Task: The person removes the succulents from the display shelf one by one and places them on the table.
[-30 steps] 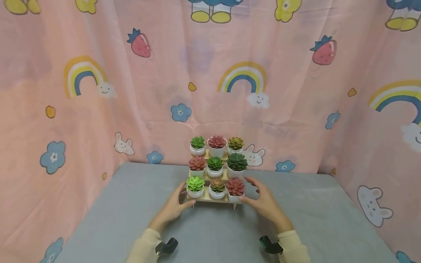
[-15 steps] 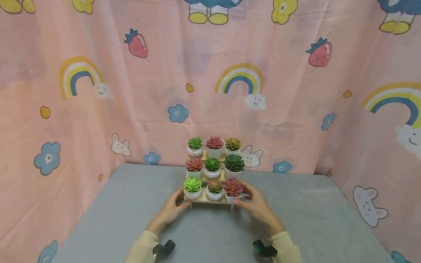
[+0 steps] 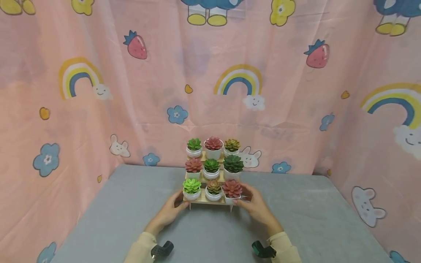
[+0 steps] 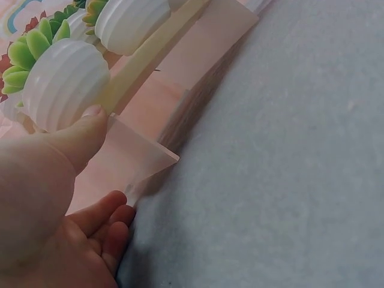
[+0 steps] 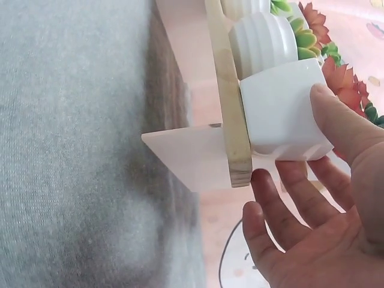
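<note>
A three-tier wooden plant stand (image 3: 204,201) with white leg panels stands on the grey table, each step bearing potted succulents. My left hand (image 3: 167,212) holds the stand's front step at its left end. In the left wrist view its thumb (image 4: 90,123) lies where the step meets the ribbed white pot (image 4: 67,84) of a bright green succulent (image 3: 192,186); its index finger is hidden. At the right end my right hand (image 3: 258,209) pinches a square white pot (image 5: 285,111) with a red succulent (image 3: 232,188), thumb in front and fingers behind and below.
The grey tabletop (image 3: 309,219) spreads out to both sides of the stand. A pink patterned curtain (image 3: 283,135) hangs behind the table and along its sides. Black wrist devices (image 3: 263,250) sit at both cuffs.
My right hand has come inward from beside the stand onto the red succulent's pot. My left hand has stayed at the step's left end. The whole head view has shifted slightly.
</note>
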A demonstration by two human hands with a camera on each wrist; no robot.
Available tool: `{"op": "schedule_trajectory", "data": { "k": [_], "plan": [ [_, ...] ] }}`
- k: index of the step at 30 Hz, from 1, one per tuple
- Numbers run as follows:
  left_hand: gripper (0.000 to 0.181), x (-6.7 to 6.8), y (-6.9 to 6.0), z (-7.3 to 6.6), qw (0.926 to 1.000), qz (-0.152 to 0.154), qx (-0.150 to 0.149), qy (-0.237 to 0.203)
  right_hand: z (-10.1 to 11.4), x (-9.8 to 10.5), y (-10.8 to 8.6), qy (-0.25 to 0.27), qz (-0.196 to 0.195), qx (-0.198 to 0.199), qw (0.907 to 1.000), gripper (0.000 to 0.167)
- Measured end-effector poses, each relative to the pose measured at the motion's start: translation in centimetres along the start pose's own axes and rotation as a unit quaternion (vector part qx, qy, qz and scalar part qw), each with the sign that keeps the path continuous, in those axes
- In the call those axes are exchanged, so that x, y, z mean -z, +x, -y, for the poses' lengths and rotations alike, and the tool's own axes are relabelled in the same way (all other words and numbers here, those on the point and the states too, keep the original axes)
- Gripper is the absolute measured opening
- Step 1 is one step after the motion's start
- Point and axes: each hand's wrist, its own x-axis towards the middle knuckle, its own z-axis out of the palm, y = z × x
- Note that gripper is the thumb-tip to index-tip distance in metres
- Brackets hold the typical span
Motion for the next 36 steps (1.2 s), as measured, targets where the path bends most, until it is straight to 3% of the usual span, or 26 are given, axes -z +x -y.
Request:
{"op": "schedule_trajectory", "data": {
  "k": [6,11,21,28,36],
  "plan": [
    [0.068,0.1,0.0,0.1,0.9999,0.01,-0.005,0.005,0.1,0.2,-0.2,0.023,-0.01,-0.02,0.9995,0.06],
    [0.067,0.3,0.1,0.4,0.9999,0.0,-0.008,0.014,0.7,1.1,-0.3,0.009,-0.006,-0.003,0.9999,0.057],
    [0.068,0.2,0.0,0.8,0.9998,0.007,-0.009,0.019,1.8,3.7,-1.2,-0.011,-0.021,0.013,0.9996,0.056],
    [0.068,0.1,0.0,0.5,0.9997,0.015,-0.008,0.015,1.2,5.4,-1.5,0.008,-0.05,-0.034,0.9982,0.061],
    [0.068,0.2,0.1,0.4,0.9997,0.012,-0.013,0.017,-0.3,6.0,-1.5,0.003,-0.056,-0.075,0.9956,0.065]
  ]
}}
